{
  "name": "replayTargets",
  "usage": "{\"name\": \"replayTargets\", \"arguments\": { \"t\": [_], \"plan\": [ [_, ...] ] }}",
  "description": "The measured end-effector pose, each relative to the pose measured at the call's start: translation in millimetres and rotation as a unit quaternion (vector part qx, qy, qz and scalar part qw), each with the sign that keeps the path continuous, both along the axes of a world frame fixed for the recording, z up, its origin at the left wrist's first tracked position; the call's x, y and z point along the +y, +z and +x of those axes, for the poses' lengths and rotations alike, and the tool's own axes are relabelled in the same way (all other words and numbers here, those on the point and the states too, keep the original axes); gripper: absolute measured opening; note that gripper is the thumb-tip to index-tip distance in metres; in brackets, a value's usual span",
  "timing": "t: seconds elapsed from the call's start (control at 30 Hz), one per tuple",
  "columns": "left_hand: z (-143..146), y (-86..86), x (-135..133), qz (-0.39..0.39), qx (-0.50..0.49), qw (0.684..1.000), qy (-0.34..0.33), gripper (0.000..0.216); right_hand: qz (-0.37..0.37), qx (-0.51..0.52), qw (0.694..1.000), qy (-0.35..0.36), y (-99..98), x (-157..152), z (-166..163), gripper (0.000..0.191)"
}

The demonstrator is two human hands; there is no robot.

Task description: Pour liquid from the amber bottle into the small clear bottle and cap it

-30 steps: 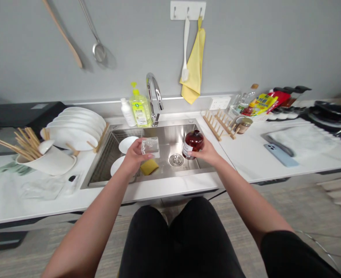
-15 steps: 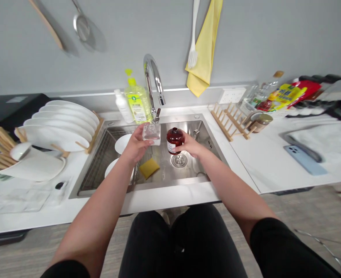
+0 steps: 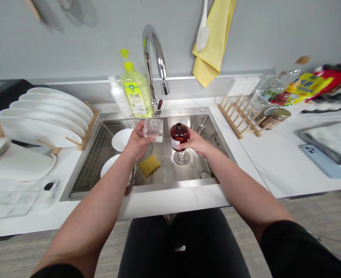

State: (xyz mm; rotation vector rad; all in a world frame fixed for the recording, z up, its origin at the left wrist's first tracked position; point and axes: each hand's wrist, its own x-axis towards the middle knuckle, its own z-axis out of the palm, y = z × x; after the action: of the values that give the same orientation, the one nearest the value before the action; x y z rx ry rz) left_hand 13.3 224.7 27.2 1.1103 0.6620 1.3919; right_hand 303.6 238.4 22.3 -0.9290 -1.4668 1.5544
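Clear square glass container (image 3: 153, 130) gripped in the curled fingers of the left hand (image 3: 137, 142), dark red labelled bottle (image 3: 179, 137) clasped by the closed fingers of the right hand (image 3: 195, 141), the two just apart above a stainless steel sink (image 3: 170, 185). Below, a yellow sponge (image 3: 149, 166) flat on the sink floor, near a white plate (image 3: 122, 139), and a drain (image 3: 181, 158) beneath the bottle.

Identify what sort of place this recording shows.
Most likely a home kitchen: a stainless steel sink, a chrome gooseneck faucet, and white ceramic plates standing in a wooden rack.
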Motion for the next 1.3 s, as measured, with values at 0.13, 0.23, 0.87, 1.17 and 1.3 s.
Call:
{"name": "replayTargets", "arguments": {
  "t": [0.13, 0.23, 0.87, 1.17, 1.3],
  "plan": [
    [0.2, 0.4, -0.2, 0.019, 0.019, 1.0, -0.005, 0.074, -0.003, -0.014, 1.0, 0.001, -5.2, -2.7, -5.2, 0.093],
    [0.5, -1.4, -0.1, 0.029, 0.027, 0.999, -0.004, 0.077, 0.007, -0.027, 1.0, -0.003, -11.3, -3.0, -7.5, 0.097],
    [-1.3, -12.6, 2.7, 0.024, 0.072, 0.997, 0.016, 0.092, 0.012, -0.08, 0.996, 0.03, -12.0, -6.8, -9.9, 0.099],
    [-2.9, -9.6, 1.1, 0.013, 0.088, 0.996, 0.014, 0.081, 0.024, -0.071, 0.997, 0.019, -14.0, -3.4, -7.0, 0.1],
    [-3.3, -10.7, 2.0, 0.016, 0.094, 0.995, 0.023, 0.084, 0.025, -0.075, 0.997, 0.016, -12.9, -2.5, -6.4, 0.101]
  ]
}}
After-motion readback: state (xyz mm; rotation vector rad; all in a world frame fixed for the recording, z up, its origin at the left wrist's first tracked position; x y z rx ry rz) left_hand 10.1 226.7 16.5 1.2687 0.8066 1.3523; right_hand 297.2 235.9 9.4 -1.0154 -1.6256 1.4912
